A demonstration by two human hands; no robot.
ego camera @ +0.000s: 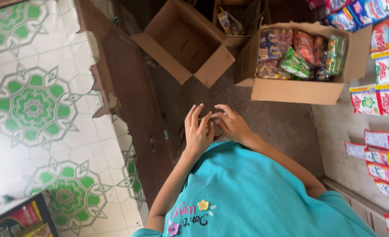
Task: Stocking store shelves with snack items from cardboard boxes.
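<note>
Just ahead of the hands, left hand (197, 131) and right hand (231, 124) meeting fingertip to fingertip, seemingly empty, one carton (297, 90) stands packed with snack packets (297, 55), another carton (183, 41) unfilled.

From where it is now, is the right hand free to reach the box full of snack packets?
Probably yes. The right hand is by the left hand, fingertips touching, over bare floor. The open-topped box of snack packets sits just beyond, with nothing between, though a lean forward looks necessary.

open carton (183, 44) empty; carton (295, 90) of bright packets (297, 55); sachet strips (381, 151) right
</note>
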